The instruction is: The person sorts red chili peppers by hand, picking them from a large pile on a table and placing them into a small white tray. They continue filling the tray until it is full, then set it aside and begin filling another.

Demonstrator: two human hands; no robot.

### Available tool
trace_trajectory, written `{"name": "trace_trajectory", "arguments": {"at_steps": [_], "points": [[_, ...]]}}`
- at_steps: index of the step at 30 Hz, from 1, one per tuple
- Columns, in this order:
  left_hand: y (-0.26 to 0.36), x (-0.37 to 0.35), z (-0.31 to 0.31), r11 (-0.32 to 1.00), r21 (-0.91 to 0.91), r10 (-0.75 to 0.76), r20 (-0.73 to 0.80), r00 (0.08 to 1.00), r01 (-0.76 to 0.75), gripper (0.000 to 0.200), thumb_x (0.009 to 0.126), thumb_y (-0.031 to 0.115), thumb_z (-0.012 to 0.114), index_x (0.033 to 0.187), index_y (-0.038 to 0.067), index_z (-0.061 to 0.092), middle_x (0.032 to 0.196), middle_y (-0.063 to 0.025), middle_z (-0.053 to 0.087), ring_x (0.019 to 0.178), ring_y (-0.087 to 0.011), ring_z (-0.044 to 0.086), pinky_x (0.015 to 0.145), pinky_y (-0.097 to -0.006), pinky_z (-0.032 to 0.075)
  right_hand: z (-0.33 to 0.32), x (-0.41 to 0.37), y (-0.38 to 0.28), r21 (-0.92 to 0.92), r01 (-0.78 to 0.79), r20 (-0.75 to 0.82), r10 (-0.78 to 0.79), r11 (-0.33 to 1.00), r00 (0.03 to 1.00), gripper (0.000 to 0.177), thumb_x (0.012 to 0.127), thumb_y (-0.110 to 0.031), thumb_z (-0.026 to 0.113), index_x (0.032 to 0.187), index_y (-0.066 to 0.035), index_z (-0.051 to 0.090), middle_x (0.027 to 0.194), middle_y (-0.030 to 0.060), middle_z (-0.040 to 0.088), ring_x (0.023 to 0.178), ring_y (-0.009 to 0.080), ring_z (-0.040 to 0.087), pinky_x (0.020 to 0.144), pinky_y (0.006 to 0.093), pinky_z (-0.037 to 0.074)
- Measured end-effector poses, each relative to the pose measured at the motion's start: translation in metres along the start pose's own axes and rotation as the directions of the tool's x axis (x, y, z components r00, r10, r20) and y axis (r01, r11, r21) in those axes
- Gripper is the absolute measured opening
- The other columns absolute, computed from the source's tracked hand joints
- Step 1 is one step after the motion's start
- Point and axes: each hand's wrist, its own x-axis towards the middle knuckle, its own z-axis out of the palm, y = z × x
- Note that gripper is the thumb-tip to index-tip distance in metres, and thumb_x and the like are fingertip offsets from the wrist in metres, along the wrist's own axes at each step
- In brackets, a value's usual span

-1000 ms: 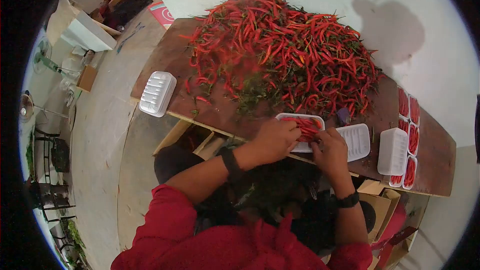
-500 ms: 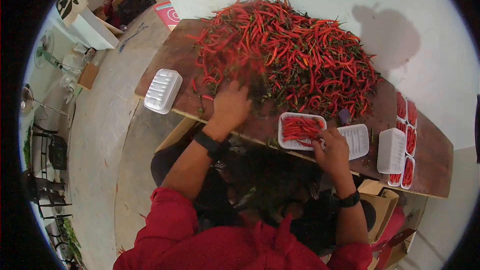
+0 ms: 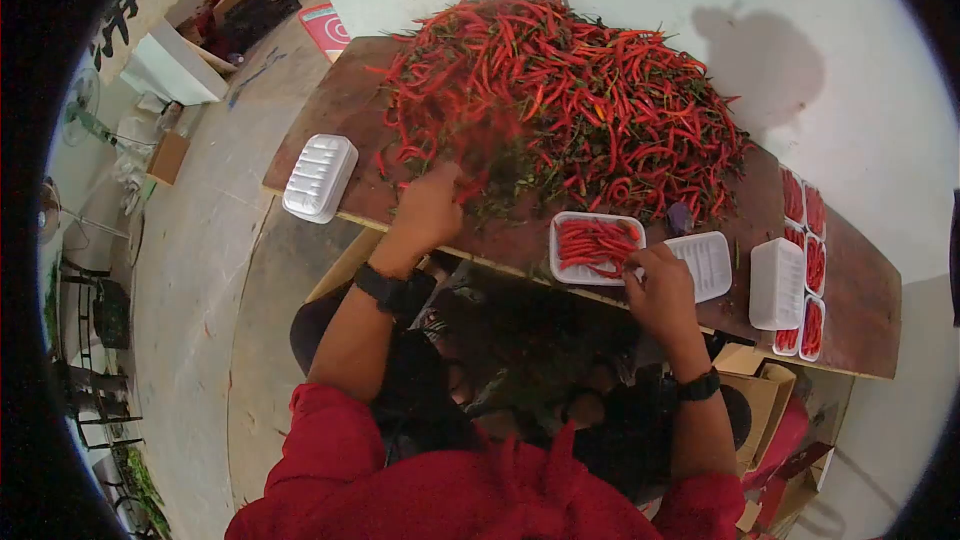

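A big heap of red chili peppers (image 3: 600, 90) with green stems and dark leaf bits covers the back of the table. At its near left edge is my left hand (image 3: 430, 208), its fingertips curled away from me and blurred, so any pepper in them is hidden. A white plastic tray (image 3: 556, 265) at the table's front edge holds a layer of chilies (image 3: 595, 245). My right hand (image 3: 663, 290) is at this tray's right side, thumb and fingers pinched together; what lies between them cannot be made out. Right beside that hand is a second white tray (image 3: 708, 265) with a ribbed bottom.
Upturned white trays (image 3: 320, 178) are stacked at the table's left end, and another stack (image 3: 776, 285) stands at the right. Beyond it, several filled trays of chilies (image 3: 815, 265) sit in rows. A small purple object (image 3: 680, 217) lies by the heap. Cardboard boxes (image 3: 755, 400) are below.
My left hand has drawn back slightly left from the heap's edge. My right hand stays by the filled tray, where the chilies look slightly rearranged. The whole view has shifted a little.
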Motion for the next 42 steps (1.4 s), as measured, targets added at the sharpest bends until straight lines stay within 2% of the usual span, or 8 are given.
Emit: {"name": "trace_trajectory", "arguments": {"at_steps": [7,9,13,15,25,28,36,42], "points": [[0.009,-0.003,-0.027,0.961,-0.271,0.045,0.352,0.935,0.056,0.029,0.075,0.008,0.061,0.103,0.003,0.055,0.089,-0.0108,0.063,0.084,-0.0228,0.061,0.075,-0.0350,0.048,0.006,0.002,-0.019,0.195,0.069,0.062,-0.083,0.978,0.995,0.022,0.073,-0.007,0.066,0.094,-0.005,0.061,0.087,0.0148,0.060,0.072,0.0293,0.060,0.064,0.0379,0.047],[0.015,-0.008,-0.023,0.816,-0.536,0.151,0.559,0.815,0.217,0.024,0.079,0.009,0.059,0.102,0.002,0.056,0.088,-0.0055,0.061,0.085,-0.0153,0.058,0.075,-0.0310,0.047,0.012,-0.001,-0.032,0.281,0.091,0.066,-0.114,0.955,0.991,0.023,0.074,-0.007,0.065,0.096,-0.004,0.061,0.087,0.0149,0.061,0.073,0.0277,0.061,0.064,0.0361,0.048],[0.040,-0.020,-0.015,0.800,-0.594,0.319,0.547,0.774,0.090,0.020,0.081,0.008,0.056,0.099,0.001,0.057,0.089,-0.0039,0.061,0.083,-0.0130,0.058,0.073,-0.0292,0.048,0.013,-0.007,-0.056,0.435,-0.022,0.273,-0.108,0.900,0.956,0.028,0.076,-0.007,0.064,0.103,-0.002,0.060,0.086,0.0155,0.063,0.075,0.0251,0.063,0.066,0.0333,0.048],[0.050,-0.025,-0.012,0.797,-0.496,0.206,0.760,0.616,0.346,0.019,0.080,0.008,0.056,0.097,0.001,0.058,0.087,-0.0041,0.060,0.078,-0.0117,0.059,0.071,-0.0278,0.048,0.017,-0.011,-0.058,0.433,-0.010,0.265,-0.117,0.901,0.957,0.026,0.077,-0.007,0.064,0.102,-0.001,0.061,0.085,0.0158,0.064,0.075,0.0248,0.063,0.067,0.0327,0.048],[0.050,-0.028,-0.008,0.852,-0.478,0.261,0.740,0.619,0.212,0.018,0.079,0.012,0.057,0.094,0.002,0.060,0.085,-0.0077,0.063,0.077,-0.0160,0.062,0.070,-0.0314,0.049,0.004,-0.009,-0.045,0.349,-0.093,0.302,-0.018,0.933,0.953,0.017,0.080,-0.009,0.061,0.093,0.002,0.064,0.082,0.0166,0.065,0.076,0.0260,0.064,0.069,0.0325,0.048],[0.050,-0.029,-0.014,0.930,-0.359,0.346,0.774,0.530,-0.082,0.020,0.079,0.018,0.060,0.093,0.004,0.062,0.086,-0.0128,0.064,0.081,-0.0249,0.063,0.072,-0.0360,0.049,-0.003,-0.008,-0.040,0.321,-0.038,0.273,-0.054,0.946,0.961,0.017,0.080,-0.010,0.061,0.092,0.001,0.064,0.081,0.0167,0.065,0.076,0.0275,0.064,0.068,0.0335,0.048],[0.077,-0.044,0.003,0.853,-0.443,0.466,0.413,0.783,-0.275,0.027,0.077,0.025,0.066,0.094,0.004,0.061,0.083,-0.0143,0.060,0.081,-0.0328,0.059,0.071,-0.0400,0.047,0.010,-0.018,-0.033,0.337,-0.047,0.356,-0.081,0.940,0.931,0.017,0.081,-0.011,0.060,0.092,0.001,0.064,0.081,0.0185,0.064,0.075,0.0280,0.064,0.067,0.0341,0.048],[0.083,-0.046,0.014,0.848,-0.479,0.474,0.496,0.728,-0.226,0.022,0.079,0.020,0.063,0.094,0.004,0.059,0.087,-0.0146,0.059,0.084,-0.0317,0.059,0.073,-0.0391,0.046,0.007,-0.018,-0.034,0.367,-0.076,0.366,-0.069,0.927,0.928,0.016,0.082,-0.010,0.059,0.091,0.003,0.063,0.080,0.0172,0.064,0.073,0.0254,0.063,0.067,0.0325,0.047]]}}
